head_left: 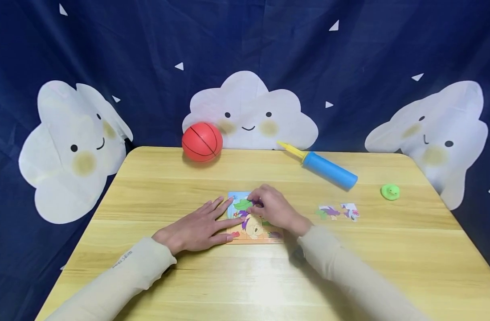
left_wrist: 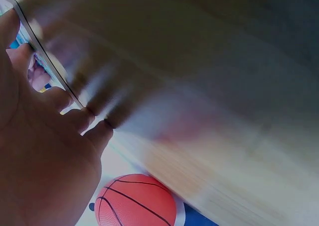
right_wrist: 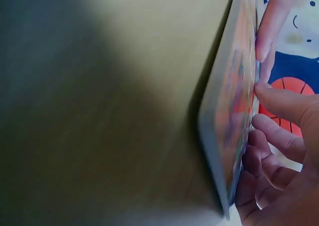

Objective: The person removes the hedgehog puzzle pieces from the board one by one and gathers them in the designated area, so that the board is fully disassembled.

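A jigsaw puzzle board (head_left: 256,241), with a light blue top, an orange bottom and a cartoon figure, lies flat on the table. My left hand (head_left: 198,225) rests palm down at its left side, fingers spread straight, several fingertips on the picture. Over the board's upper right part is my right hand (head_left: 275,209), fingers bent, thumb and forefinger tips close to the green leaf shape. From the right wrist, the right thumb (right_wrist: 284,104) and fingers meet the board's face; I cannot tell whether they pinch a puzzle piece. The right hand hides part of the picture.
Two loose puzzle pieces, a purple and green one (head_left: 329,212) and a white one (head_left: 350,211), lie right of the board. A red ball (head_left: 202,141) and a blue pump (head_left: 329,170) sit at the back. Far right is a green toy duck (head_left: 390,192).
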